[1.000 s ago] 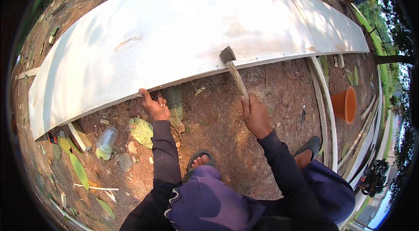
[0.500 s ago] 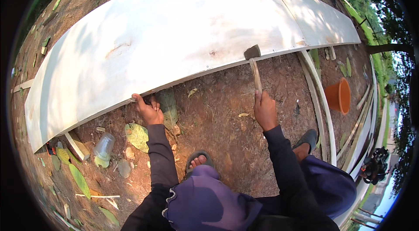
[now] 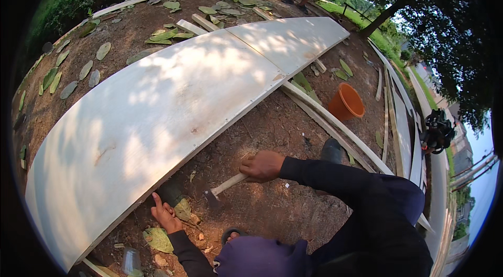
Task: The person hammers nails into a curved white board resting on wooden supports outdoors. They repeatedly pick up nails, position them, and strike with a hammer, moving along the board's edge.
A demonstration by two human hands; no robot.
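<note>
- While the left hand [image 3: 165, 218] sits by the near edge of the white panel [image 3: 152, 114], one finger stretched up towards it and others bent, I cannot tell whether anything is pinched there or whether the fingertip truly touches.
- Just right of that hand, the hatchet [image 3: 226, 186] is held over the brown ground [image 3: 251, 206], its dark head towards the left hand; its long axis slants from there up and right into the right hand [image 3: 262, 166].
- Right-hand fingers are clamped round the handle's end. It should feel stiff and head-heavy (a damp palm might let it turn), so the end probably gives reach, and a hold nearer the head more control.
- Past both hands, the panel's long axis runs from lower left to upper right, away from the person. It looks stiff, likely heavy and awkward; its edges seem the better hold, since the smooth face offers little purchase.
</note>
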